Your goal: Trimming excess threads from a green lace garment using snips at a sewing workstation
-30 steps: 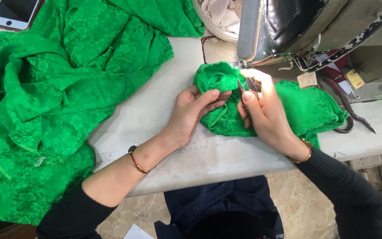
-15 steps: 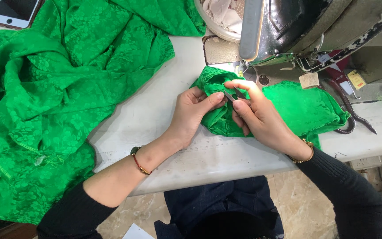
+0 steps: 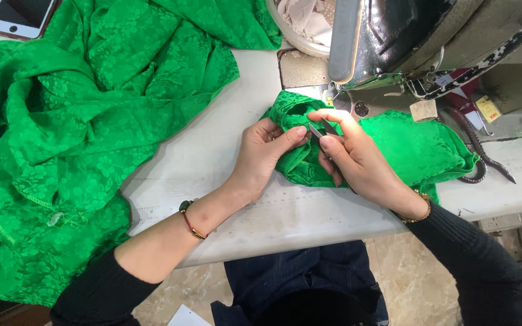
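I see my left hand [image 3: 267,154] pinching the small green fabric piece [image 3: 394,145], which lies at twelve o'clock under the sewing machine [image 3: 406,36]. My right hand [image 3: 351,160] grips small thread snips [image 3: 318,130] between thumb and forefinger, tips touching the cloth.

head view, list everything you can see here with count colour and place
small fabric piece: 1, green, under the sewing machine
thread snips: 1, metal, between right-hand fingers
large fabric heap: 1, green floral, left of table
table: 1, white, centre
sewing machine: 1, dark, top right
phone: 1, white edged, top left
bowl of pale cloth: 1, top centre
left hand: pinching the small piece, red bracelet
right hand: holding snips, gold bracelet
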